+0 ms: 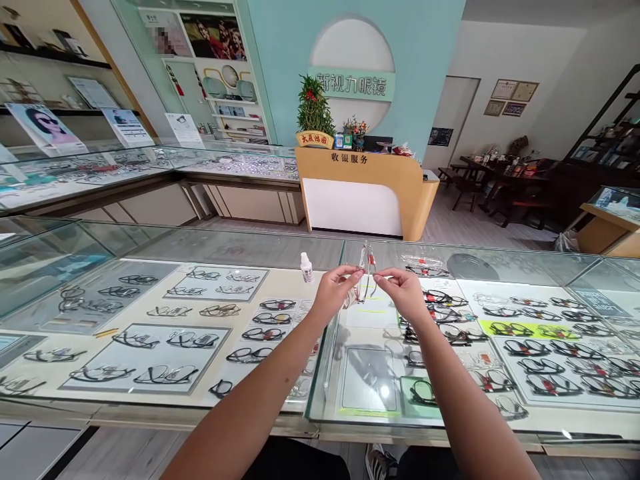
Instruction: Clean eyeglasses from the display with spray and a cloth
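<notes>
A pair of eyeglasses (369, 261) is held up on edge above the glass display counter (327, 333). My left hand (336, 291) pinches it from the left, thumb and fingers closed on the frame. From the right, my right hand (403, 291) pinches near a thin dark temple arm. Red marks show on the upper part of the glasses. A pale, see-through patch beside my left fingers is too small to make out. Just left of my left hand, a small white bottle (306, 268) stands upright on the counter top.
Under the glass lie rows of eyeglasses (530, 347), with more on grey trays (150, 383) to the left. A dark round plate-like item (473, 267) is at the right. Across the floor stands a wooden cashier desk (415, 193) with a potted plant (315, 110).
</notes>
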`<state>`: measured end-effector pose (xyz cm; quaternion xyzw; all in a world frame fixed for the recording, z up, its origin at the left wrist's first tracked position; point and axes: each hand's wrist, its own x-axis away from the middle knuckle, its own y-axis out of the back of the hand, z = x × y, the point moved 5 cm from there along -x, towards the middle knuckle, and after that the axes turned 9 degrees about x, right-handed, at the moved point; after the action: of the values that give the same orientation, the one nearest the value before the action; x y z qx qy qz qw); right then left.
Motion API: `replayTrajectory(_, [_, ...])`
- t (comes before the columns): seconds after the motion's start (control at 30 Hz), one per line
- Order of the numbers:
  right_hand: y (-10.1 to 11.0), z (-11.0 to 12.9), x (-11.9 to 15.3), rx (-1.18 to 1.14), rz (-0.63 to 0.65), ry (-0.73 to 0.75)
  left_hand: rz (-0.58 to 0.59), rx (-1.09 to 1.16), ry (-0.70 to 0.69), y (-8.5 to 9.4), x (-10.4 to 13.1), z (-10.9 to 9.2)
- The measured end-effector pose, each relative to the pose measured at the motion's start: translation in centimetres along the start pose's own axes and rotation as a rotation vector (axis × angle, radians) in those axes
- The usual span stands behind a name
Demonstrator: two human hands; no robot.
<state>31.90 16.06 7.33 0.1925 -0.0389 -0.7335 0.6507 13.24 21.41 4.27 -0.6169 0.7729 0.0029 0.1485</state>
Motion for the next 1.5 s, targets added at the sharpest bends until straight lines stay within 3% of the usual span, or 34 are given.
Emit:
replayTrajectory(0.2, [2.2, 0.2, 0.0, 0.294, -0.251, 0.090, -0.034, -0.168, -0.027, 0.6, 0.0, -0.8])
replayTrajectory(0.37, [4.3, 0.8, 0.5, 0.516, -0.522, 0.137, 0.021, -0.265, -0.053, 0.3, 0.1, -1.5])
replayTrajectory(0.57, [5.1, 1.0, 0.9, 0.559, -0.666, 0.156, 0.038, -0.269, -0.048, -0.1, 0.3, -1.4])
replayTrajectory(0.67, [3.8, 1.5, 1.3, 0.549, -0.624, 0.176, -0.027, -0.237, -0.053, -0.2, 0.5, -1.6])
replayTrajectory(0.83, [0.7, 1.6, 1.2, 0.439, -0.308, 0.143, -0.042, -0.260, -0.086, -0.9, 1.0, -1.8])
replayTrajectory(0.93, [0.2, 1.2, 0.9, 0.375, -0.233, 0.118, -0.023, -0.257, -0.090, -1.2, 1.3, -1.6])
replayTrajectory(1.33, [0.7, 0.7, 0.4, 0.354, -0.254, 0.059, -0.056, -0.194, -0.062, -1.5, 1.6, -0.9])
replayTrajectory(1.5, [1.2, -0.2, -0.1, 0.175, -0.282, 0.004, -0.095, -0.134, -0.063, -1.0, 1.3, -0.8])
